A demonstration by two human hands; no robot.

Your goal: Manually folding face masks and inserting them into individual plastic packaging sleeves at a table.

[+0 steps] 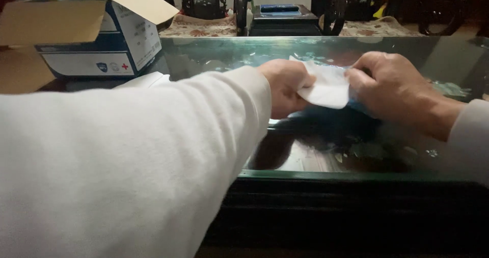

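At the centre of the frame, your left hand and right hand each pinch an edge of the white face mask over the glass tabletop; an open cardboard box sits upper left.

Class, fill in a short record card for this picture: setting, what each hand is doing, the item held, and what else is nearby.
Setting: glass-topped table with a dark frame
Left hand: grips the left edge of a white sheet
Right hand: grips the sheet's right edge
Item held: thin white sheet, held just above the glass, something blue beneath it
Sleeves: white, long
Nearby: open cardboard box at the far left of the table
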